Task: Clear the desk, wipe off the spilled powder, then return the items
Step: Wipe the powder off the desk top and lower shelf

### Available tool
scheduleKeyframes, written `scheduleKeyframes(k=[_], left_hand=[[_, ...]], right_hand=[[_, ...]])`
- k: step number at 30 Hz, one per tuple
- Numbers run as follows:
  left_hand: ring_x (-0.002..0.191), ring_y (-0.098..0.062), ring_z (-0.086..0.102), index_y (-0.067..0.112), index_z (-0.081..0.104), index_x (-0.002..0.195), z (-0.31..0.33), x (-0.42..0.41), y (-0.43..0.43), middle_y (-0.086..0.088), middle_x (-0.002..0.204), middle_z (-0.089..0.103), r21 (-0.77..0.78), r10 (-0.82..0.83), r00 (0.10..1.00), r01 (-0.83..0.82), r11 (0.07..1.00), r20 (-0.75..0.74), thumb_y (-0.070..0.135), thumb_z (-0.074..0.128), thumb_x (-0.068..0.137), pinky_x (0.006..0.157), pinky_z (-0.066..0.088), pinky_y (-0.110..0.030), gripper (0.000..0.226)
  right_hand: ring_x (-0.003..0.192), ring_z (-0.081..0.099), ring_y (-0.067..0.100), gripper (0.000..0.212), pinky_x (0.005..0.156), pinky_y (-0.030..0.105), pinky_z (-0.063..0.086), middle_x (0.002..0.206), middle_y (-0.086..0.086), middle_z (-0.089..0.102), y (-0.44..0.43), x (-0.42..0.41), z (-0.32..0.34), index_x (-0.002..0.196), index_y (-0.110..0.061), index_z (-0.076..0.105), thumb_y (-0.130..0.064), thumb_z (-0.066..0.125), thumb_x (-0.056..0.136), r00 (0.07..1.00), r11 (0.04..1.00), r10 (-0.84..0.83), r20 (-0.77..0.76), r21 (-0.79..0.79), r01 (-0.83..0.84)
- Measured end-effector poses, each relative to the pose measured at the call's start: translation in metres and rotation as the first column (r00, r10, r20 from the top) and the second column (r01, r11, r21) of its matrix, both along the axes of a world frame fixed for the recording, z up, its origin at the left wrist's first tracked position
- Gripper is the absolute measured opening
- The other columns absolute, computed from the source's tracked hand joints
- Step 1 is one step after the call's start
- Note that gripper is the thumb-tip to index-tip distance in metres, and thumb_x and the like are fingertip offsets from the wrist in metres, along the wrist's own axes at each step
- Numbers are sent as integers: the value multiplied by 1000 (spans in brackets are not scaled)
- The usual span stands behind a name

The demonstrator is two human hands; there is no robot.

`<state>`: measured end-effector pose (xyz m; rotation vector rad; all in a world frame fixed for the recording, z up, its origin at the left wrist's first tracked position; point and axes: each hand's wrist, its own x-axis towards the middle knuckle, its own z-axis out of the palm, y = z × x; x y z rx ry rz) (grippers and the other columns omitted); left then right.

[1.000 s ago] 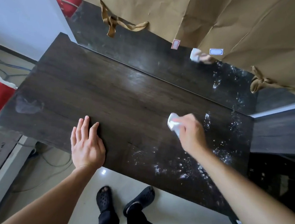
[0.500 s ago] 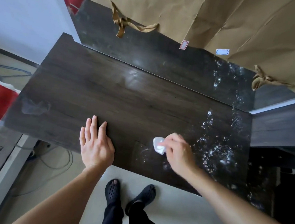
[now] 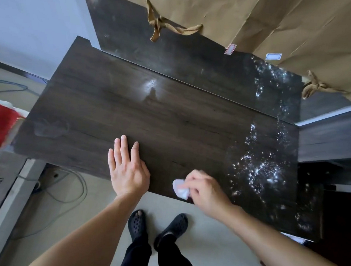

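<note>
The dark wooden desk (image 3: 150, 118) fills the middle of the view and carries no items. White spilled powder (image 3: 259, 171) is scattered over its right part. My right hand (image 3: 205, 189) holds a crumpled white tissue (image 3: 180, 189) pressed on the desk at its near edge, left of the powder. My left hand (image 3: 128, 169) lies flat on the desk near the front edge, fingers spread, holding nothing.
A mirror panel (image 3: 197, 61) stands behind the desk, partly covered by brown paper (image 3: 263, 20) with cloth ties. A faint smudge (image 3: 49, 127) marks the desk's left end. Cables (image 3: 65, 189) lie on the floor at left. A dark cabinet (image 3: 333, 141) adjoins the right side.
My right hand with the tissue has swept from the middle right of the desk toward me, down to the front edge. My left hand has stayed flat in place.
</note>
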<state>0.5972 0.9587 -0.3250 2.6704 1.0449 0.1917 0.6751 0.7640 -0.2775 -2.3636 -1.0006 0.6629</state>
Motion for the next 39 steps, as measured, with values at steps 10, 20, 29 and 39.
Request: scheduleKeyframes(k=[10, 20, 29, 39], left_hand=[[143, -33, 24, 9, 52, 129, -6, -2, 3, -18, 151, 34, -22, -25, 1000, 25, 999, 11, 20, 34, 84, 117, 14, -46, 50], [143, -36, 20, 6, 50, 131, 1, -4, 2, -21, 151, 30, -105, -41, 999, 37, 994, -31, 13, 42, 87, 118, 11, -49, 45], [139, -37, 30, 5, 58, 121, 15, 23, -78, -21, 145, 41, -179, -158, 987, 161, 971, 32, 12, 44, 82, 115, 20, -51, 42], [140, -37, 28, 4, 56, 124, -3, 22, -87, -22, 148, 37, 28, -179, 984, 178, 984, 20, 17, 37, 83, 116, 19, -48, 46]], right_hand=[[85, 39, 13, 28, 64, 23, 35, 88, -4, 48, 48, -19, -23, 92, -20, 67, 0, 50, 82, 957, 981, -195, 217, 60, 186], [88, 56, 0, 37, 75, 11, 42, 91, -14, 60, -89, -73, 16, 95, -23, 72, -2, 48, 76, 902, 902, -432, -25, -36, 431], [79, 57, 20, 8, 64, 27, 41, 84, -6, 60, -112, 86, 46, 93, -16, 61, -22, 62, 88, 550, 564, -820, 156, 63, 823], [102, 57, 34, 24, 84, 35, 44, 110, 13, 63, -107, 248, -12, 102, -14, 66, -9, 56, 81, 541, 557, -791, 285, -31, 830]])
